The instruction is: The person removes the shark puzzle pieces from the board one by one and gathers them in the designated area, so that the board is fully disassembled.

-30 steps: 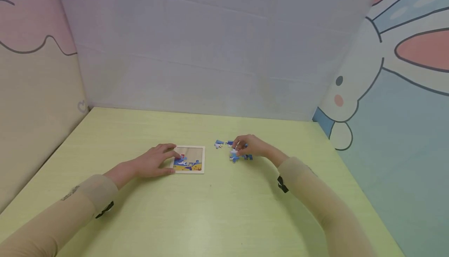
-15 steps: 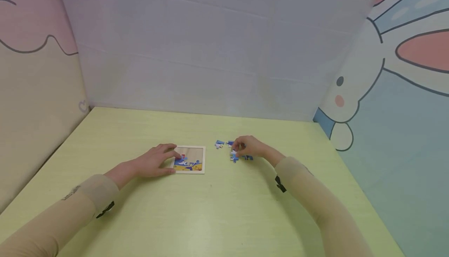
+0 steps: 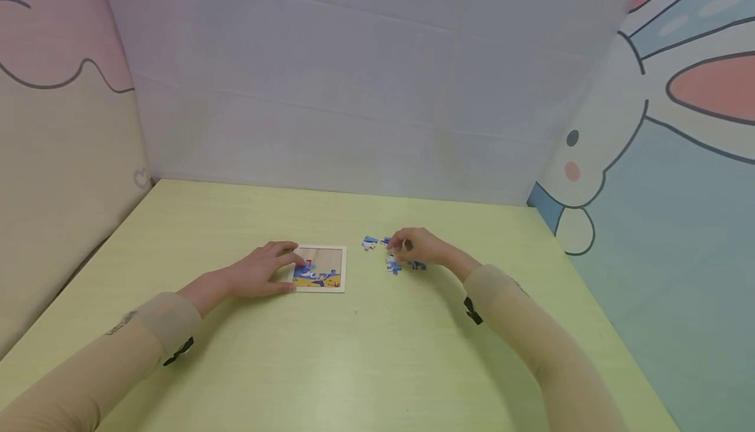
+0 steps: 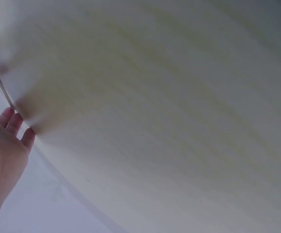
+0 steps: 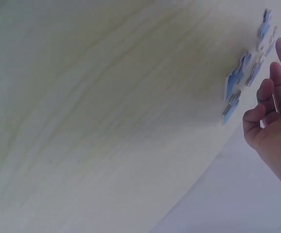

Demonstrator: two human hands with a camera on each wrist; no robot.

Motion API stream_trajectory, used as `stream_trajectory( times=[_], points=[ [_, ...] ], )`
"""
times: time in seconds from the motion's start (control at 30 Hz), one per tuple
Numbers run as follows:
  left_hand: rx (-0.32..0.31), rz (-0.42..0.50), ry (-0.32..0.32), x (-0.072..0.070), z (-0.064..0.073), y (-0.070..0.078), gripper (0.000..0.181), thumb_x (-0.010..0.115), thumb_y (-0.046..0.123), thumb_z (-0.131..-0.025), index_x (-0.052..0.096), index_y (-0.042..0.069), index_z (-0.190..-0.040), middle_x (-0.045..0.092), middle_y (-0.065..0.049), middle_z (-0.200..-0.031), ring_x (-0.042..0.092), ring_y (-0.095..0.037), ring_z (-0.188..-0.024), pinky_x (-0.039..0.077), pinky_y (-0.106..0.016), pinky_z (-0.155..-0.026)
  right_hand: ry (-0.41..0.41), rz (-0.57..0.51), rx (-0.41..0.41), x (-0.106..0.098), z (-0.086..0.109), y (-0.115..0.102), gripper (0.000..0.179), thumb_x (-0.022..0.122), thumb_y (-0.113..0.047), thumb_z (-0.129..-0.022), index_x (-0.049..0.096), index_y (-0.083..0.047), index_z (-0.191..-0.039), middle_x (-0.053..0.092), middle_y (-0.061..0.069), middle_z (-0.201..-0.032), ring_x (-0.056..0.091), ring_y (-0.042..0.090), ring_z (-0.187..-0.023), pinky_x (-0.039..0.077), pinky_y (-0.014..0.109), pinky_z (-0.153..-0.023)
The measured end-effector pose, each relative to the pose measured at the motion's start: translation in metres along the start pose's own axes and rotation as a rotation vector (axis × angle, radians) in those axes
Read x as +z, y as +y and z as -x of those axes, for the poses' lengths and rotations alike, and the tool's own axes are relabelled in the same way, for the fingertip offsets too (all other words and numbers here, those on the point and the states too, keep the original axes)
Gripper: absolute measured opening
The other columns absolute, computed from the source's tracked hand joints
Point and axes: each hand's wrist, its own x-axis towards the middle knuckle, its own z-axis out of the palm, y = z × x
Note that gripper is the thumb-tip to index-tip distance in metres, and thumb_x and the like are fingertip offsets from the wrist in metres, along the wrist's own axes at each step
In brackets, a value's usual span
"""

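Note:
My left hand (image 3: 259, 269) rests at the left side of a white-rimmed puzzle tray (image 3: 345, 268), its fingers spread and fairly straight. One fingertip touches the blue and red pieces (image 3: 308, 266) inside; yellow and blue picture pieces (image 3: 318, 280) fill the lower part, and bare wood shows above. Over the loose jigsaw pieces to the right is my right hand (image 3: 420, 246), fingers loosely bent. In the right wrist view, thumb and fingers (image 5: 266, 90) stand apart with nothing between them, beside blue jigsaw pieces (image 5: 235, 80). A light blue piece (image 3: 393, 265) lies just below its fingertips.
Another blue and white piece (image 3: 369, 242) lies between the tray and the right hand, and a dark blue one (image 3: 417, 265) is partly under that hand. The pale yellow table (image 3: 354, 353) ends at a plain back wall (image 3: 330, 91). Printed side panels stand left and right.
My right hand has shifted slightly left, and its fingertips have come up from the light blue piece, which shows more fully. The left hand stays in place on the tray.

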Motion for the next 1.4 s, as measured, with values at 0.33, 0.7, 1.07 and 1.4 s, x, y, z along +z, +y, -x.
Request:
stream_trajectory(
  times=[0.33, 0.7, 1.07, 1.4],
  points=[
    [-0.046, 0.023, -0.006, 0.001, 0.000, -0.003, 0.056, 0.066, 0.047, -0.085, 0.049, 0.021, -0.131, 0.035, -0.016, -0.146, 0.032, -0.040, -0.133, 0.027, -0.062, -0.105, 0.068, 0.072, -0.007, -0.006, -0.010, -0.022, 0.021, 0.066, -0.016, -0.089, 0.067, -0.010, -0.110, 0.062, 0.001, -0.095, 0.053, 0.018, -0.082, 0.045, 0.030, -0.073],
    [-0.089, 0.015, 0.013, 0.005, -0.005, -0.011, 0.091, 0.067, 0.061, -0.077, 0.039, 0.003, -0.141, 0.036, -0.015, -0.146, 0.032, -0.037, -0.134, 0.027, -0.058, -0.107, 0.110, 0.100, 0.013, 0.008, -0.036, -0.034, 0.029, 0.067, -0.021, -0.089, 0.065, -0.009, -0.116, 0.059, 0.007, -0.110, 0.054, 0.024, -0.107, 0.046, 0.039, -0.094],
    [-0.071, 0.058, 0.001, 0.000, -0.008, -0.011, 0.082, 0.071, 0.051, -0.078, 0.043, 0.005, -0.140, 0.038, -0.013, -0.145, 0.033, -0.035, -0.133, 0.028, -0.057, -0.106, 0.046, 0.079, -0.065, 0.034, -0.064, -0.058, 0.030, 0.070, -0.026, -0.086, 0.067, -0.014, -0.114, 0.060, 0.002, -0.111, 0.054, 0.017, -0.105, 0.046, 0.032, -0.091],
    [-0.071, 0.065, -0.008, -0.002, -0.012, -0.009, 0.082, 0.070, 0.053, -0.078, 0.043, 0.005, -0.140, 0.039, -0.013, -0.145, 0.034, -0.035, -0.133, 0.028, -0.058, -0.105, -0.012, 0.107, -0.106, 0.055, -0.079, -0.085, 0.033, 0.071, -0.032, -0.084, 0.067, -0.019, -0.114, 0.062, -0.003, -0.113, 0.051, 0.012, -0.101, 0.042, 0.028, -0.091]
  ],
)
